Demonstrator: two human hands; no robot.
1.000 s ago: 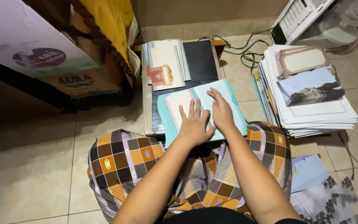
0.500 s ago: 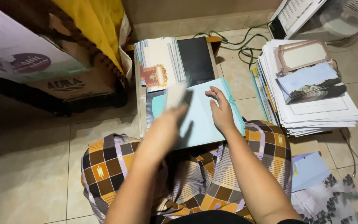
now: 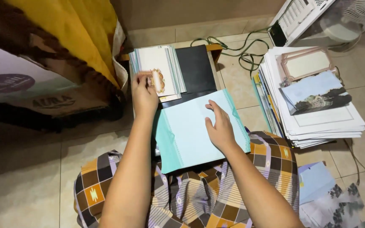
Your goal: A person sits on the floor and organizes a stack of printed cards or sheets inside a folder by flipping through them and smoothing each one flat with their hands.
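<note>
Left hand (image 3: 143, 96) was reached forward, fingers pinched on a small ornate card (image 3: 153, 80), orange-framed, held over the stack of white cards (image 3: 162, 68) at the far left of the low wooden surface (image 3: 214, 48). Right hand (image 3: 219, 126) lay flat, fingers spread, gripping nothing, pressing on the teal folded card (image 3: 191, 134), which sat open across the lap and the near edge of the surface. A black folder (image 3: 197, 67) lay just beyond the teal card, beside the white cards. Plaid cloth (image 3: 191, 194) covered the knees. To the right, on the tiled floor (image 3: 22, 185), was a tall pile of printed sheets (image 3: 317, 122) topped by a pink-framed card (image 3: 307, 63) and a blue picture card (image 3: 313, 90). Cardboard box (image 3: 30, 93) at left.
</note>
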